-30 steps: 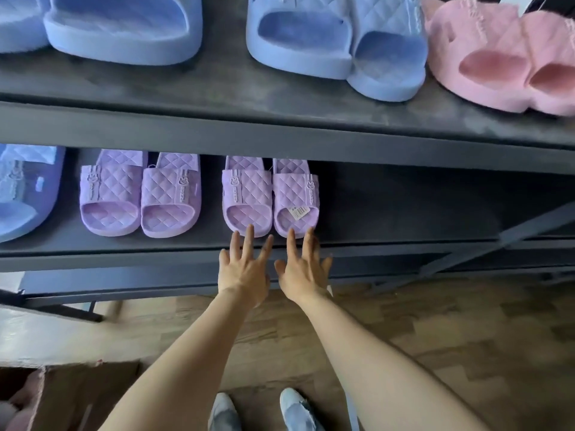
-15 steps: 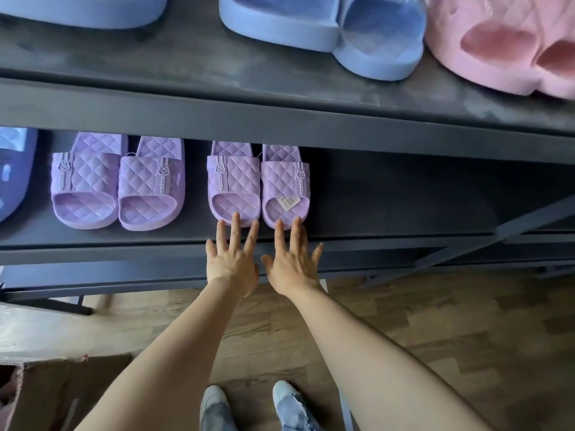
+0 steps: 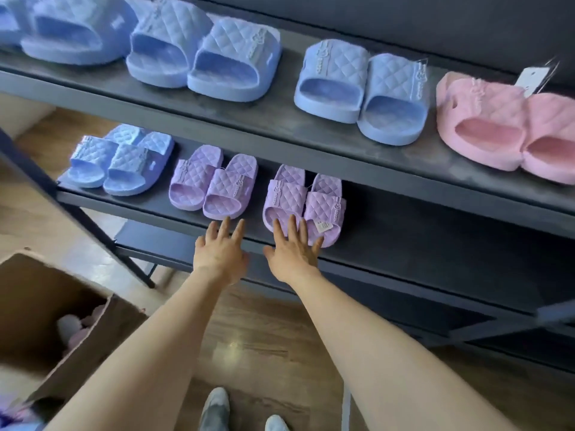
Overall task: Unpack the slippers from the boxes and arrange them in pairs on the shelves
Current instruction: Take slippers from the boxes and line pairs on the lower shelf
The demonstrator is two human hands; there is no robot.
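A pair of purple quilted slippers stands side by side on the dark lower shelf, a paper tag on the right one. My right hand lies flat with straight fingers over the toe ends of this pair. My left hand is spread at the shelf's front edge, just left of that pair, holding nothing. A second purple pair and a blue pair stand further left on the same shelf. A cardboard box with pale slippers inside sits on the floor at the lower left.
The upper shelf carries several blue pairs, such as one, and a pink pair at the right. The lower shelf is bare to the right of the tagged pair. Below are a wooden floor, a black shelf leg and my feet.
The view has swung left and tilted, bringing the box and more blue pairs into sight. My left hand has drifted left off the purple pair; my right hand stays at its toes.
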